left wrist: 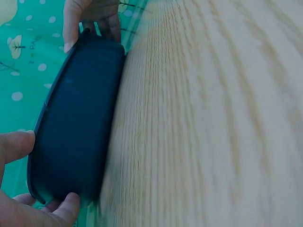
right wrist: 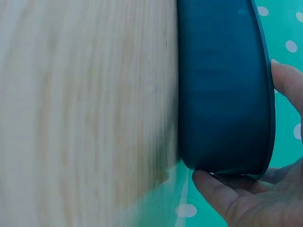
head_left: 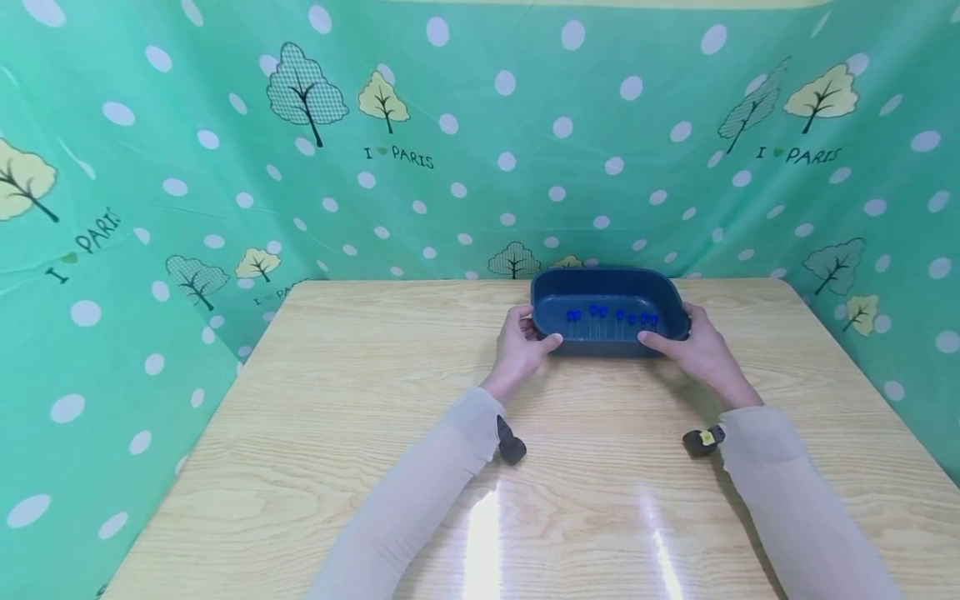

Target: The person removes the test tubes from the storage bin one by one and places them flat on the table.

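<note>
A dark blue, deep rectangular basin (head_left: 607, 348) with rounded corners is at the far edge of the table. Inside it are several small items with bright blue tops (head_left: 597, 311) and clear, thin lower parts; their kind is too small to tell. My left hand (head_left: 517, 350) grips the basin's left end, its thumb on the front rim and its fingers round the side. At the other end my right hand (head_left: 701, 350) holds it the same way. The basin's outer wall (left wrist: 75, 109) fills much of the left wrist view. Whether its base touches the tabletop I cannot tell.
The light wood-grain table (head_left: 360, 367) spreads out in front of the basin. A green polka-dot cloth (head_left: 465, 125) with printed trees hangs behind and along both sides. Dark wrist devices (head_left: 512, 446) are worn at both sleeves.
</note>
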Demonstrator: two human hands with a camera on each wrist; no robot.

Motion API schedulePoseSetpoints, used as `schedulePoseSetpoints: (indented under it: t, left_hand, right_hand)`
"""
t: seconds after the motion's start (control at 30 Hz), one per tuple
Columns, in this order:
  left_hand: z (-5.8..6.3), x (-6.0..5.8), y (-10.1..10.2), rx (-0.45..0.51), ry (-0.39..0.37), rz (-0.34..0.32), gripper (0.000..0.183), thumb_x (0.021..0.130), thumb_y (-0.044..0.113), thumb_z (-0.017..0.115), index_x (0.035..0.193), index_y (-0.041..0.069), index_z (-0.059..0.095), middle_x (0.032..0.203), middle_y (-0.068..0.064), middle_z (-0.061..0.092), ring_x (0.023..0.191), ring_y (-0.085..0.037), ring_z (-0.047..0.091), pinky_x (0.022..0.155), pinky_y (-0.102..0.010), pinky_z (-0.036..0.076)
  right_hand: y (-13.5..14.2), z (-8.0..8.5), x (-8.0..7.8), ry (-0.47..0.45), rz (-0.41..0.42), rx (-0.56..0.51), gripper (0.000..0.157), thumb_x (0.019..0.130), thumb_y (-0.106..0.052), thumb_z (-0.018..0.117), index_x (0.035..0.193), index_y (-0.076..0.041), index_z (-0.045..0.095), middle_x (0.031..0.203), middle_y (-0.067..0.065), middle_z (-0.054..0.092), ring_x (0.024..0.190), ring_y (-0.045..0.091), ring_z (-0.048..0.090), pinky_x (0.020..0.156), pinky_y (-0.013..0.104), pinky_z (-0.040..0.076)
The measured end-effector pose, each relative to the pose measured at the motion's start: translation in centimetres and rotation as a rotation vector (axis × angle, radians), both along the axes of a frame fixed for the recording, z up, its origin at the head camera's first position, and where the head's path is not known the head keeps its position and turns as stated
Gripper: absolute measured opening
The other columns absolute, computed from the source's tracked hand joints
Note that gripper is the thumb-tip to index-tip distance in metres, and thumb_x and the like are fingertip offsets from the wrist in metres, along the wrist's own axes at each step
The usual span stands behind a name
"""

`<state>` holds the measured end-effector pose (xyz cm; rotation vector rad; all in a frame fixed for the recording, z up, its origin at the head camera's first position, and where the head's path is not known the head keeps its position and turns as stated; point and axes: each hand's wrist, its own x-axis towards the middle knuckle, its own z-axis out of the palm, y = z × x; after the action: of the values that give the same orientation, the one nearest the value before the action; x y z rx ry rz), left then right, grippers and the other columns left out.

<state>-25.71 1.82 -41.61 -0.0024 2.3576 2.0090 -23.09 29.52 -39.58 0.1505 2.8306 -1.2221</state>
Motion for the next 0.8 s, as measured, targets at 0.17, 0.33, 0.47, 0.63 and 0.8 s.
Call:
schedulePoseSetpoints:
  t: [0.17, 0.33, 0.47, 0.63, 0.8]
  left_hand:
    - [0.0, 0.1, -0.3, -0.015, 0.002, -0.003, 0.070, 0.079, 0.014, 0.078, 0.138, 0.009, 0.041, 0.129, -0.017, 0.053, 0.114, -0.023, 0.055, 0.095, -0.032, 0.046]
    - [0.1, 0.2, -0.6, -0.021, 0.001, -0.005, 0.070, 0.080, 0.014, 0.078, 0.139, 0.008, 0.041, 0.128, -0.017, 0.053, 0.114, -0.025, 0.056, 0.094, -0.032, 0.046]
    - [0.2, 0.3, -0.8, -0.005, -0.009, 0.002, 0.070, 0.080, 0.012, 0.077, 0.139, 0.008, 0.041, 0.128, -0.017, 0.053, 0.115, -0.026, 0.055, 0.095, -0.032, 0.046]
    - [0.3, 0.4, -1.1, 0.005, -0.017, 0.005, 0.070, 0.080, 0.012, 0.077, 0.140, 0.008, 0.040, 0.129, -0.017, 0.053, 0.116, -0.026, 0.055, 0.095, -0.032, 0.046]
    - [0.2, 0.4, -1.5, 0.015, -0.018, 0.001, 0.071, 0.080, 0.012, 0.077, 0.140, 0.008, 0.040, 0.131, -0.017, 0.052, 0.118, -0.025, 0.054, 0.096, -0.032, 0.045]
  right_hand:
    - [-0.2, 0.0, -0.1, 0.002, 0.002, 0.013, 0.118, 0.079, -0.067, 0.062, 0.151, 0.000, -0.003, 0.149, 0.035, 0.016, 0.135, 0.053, 0.020, 0.102, 0.068, 0.023]
    - [-0.5, 0.1, 0.1, -0.003, 0.005, 0.008, 0.118, 0.079, -0.066, 0.062, 0.151, 0.000, -0.003, 0.150, 0.035, 0.015, 0.135, 0.053, 0.019, 0.102, 0.068, 0.023]
    - [-0.8, 0.0, 0.2, -0.010, 0.002, 0.020, 0.119, 0.078, -0.068, 0.061, 0.151, 0.001, -0.003, 0.149, 0.035, 0.016, 0.135, 0.053, 0.020, 0.101, 0.067, 0.024]
    - [-1.1, 0.0, 0.2, -0.012, -0.001, 0.034, 0.120, 0.077, -0.069, 0.060, 0.150, 0.002, -0.003, 0.149, 0.036, 0.017, 0.134, 0.053, 0.021, 0.101, 0.067, 0.025]
    - [-1.3, 0.0, 0.1, -0.010, 0.005, 0.039, 0.121, 0.077, -0.070, 0.060, 0.150, 0.002, -0.003, 0.148, 0.036, 0.017, 0.134, 0.053, 0.021, 0.101, 0.067, 0.025]
